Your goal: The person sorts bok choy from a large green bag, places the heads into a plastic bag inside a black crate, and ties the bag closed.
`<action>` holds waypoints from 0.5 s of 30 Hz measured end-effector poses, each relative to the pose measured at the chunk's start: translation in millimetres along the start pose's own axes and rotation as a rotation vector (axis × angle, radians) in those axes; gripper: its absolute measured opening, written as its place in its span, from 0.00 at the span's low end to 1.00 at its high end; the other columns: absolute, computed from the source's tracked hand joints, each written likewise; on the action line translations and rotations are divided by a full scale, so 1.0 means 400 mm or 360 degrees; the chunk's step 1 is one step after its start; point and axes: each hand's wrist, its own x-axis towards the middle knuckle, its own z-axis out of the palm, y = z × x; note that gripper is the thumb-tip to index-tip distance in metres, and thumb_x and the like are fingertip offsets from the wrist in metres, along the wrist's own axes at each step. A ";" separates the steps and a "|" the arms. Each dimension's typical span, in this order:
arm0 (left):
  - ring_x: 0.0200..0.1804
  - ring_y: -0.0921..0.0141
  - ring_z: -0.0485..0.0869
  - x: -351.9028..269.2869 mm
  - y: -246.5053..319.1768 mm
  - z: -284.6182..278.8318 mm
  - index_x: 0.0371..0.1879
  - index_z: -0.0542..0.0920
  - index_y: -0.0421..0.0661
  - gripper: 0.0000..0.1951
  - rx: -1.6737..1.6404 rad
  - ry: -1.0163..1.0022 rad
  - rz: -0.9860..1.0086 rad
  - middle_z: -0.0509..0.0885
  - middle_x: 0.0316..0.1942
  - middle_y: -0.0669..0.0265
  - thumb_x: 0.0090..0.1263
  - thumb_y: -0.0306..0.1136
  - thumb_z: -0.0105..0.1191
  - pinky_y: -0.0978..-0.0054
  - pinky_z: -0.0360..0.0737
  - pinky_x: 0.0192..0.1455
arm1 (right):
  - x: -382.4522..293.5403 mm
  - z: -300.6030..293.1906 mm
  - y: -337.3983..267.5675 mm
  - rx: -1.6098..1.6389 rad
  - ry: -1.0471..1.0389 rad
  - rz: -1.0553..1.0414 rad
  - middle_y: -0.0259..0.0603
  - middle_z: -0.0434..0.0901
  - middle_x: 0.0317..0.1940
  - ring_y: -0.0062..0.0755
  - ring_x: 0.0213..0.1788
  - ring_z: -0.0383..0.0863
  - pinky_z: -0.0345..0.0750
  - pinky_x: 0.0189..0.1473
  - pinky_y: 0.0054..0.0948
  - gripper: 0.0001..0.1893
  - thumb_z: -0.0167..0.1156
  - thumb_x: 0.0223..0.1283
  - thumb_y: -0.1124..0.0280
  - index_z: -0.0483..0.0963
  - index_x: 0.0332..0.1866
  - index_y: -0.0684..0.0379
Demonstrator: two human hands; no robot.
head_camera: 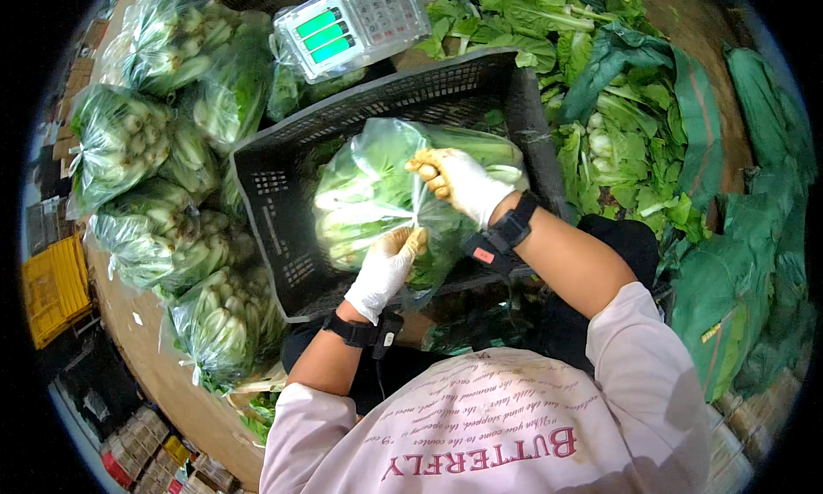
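Observation:
A clear plastic bag [360,172] full of leafy greens with pale stems lies inside a black plastic crate [257,217]. My left hand [389,262], in a white glove with soiled fingertips, pinches the bag's gathered neck between thumb and forefinger. Just above and to the right, my right hand [466,185] wears a matching glove. Its fingers are curled closed against the bag, and a taut, twisted strand of plastic runs between the two hands. The hand hides part of the plastic in its grip.
Several tied bags of greens [128,140] are piled left of the crate. Behind it stands a digital scale display [353,25] with lit green panels. Loose leafy greens [611,140] and green woven sacks [726,275] lie to the right. A yellow crate [58,288] stands far left.

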 end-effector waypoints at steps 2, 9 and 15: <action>0.19 0.59 0.76 -0.011 -0.013 0.037 0.25 0.80 0.43 0.14 0.0482 0.0131 0.0666 0.76 0.15 0.55 0.68 0.39 0.52 0.64 0.72 0.24 | 0.001 0.009 0.017 0.0209 0.0229 0.0220 0.26 0.69 0.17 0.15 0.13 0.59 0.55 0.14 0.16 0.11 0.49 0.65 0.70 0.77 0.32 0.61; 0.19 0.60 0.78 -0.008 0.050 0.023 0.22 0.80 0.48 0.08 0.0678 0.0103 0.1168 0.77 0.15 0.61 0.59 0.37 0.57 0.66 0.74 0.22 | 0.068 -0.031 0.037 0.0201 0.0113 0.0083 0.24 0.67 0.18 0.16 0.15 0.62 0.60 0.15 0.18 0.10 0.47 0.66 0.71 0.72 0.30 0.58; 0.33 0.57 0.83 -0.049 0.021 -0.051 0.37 0.83 0.45 0.16 0.0116 0.0457 0.0625 0.83 0.28 0.55 0.59 0.44 0.54 0.63 0.79 0.38 | -0.126 0.045 -0.055 -0.1915 -0.1068 -0.0402 0.46 0.72 0.58 0.40 0.60 0.70 0.65 0.64 0.33 0.31 0.54 0.51 0.74 0.62 0.65 0.60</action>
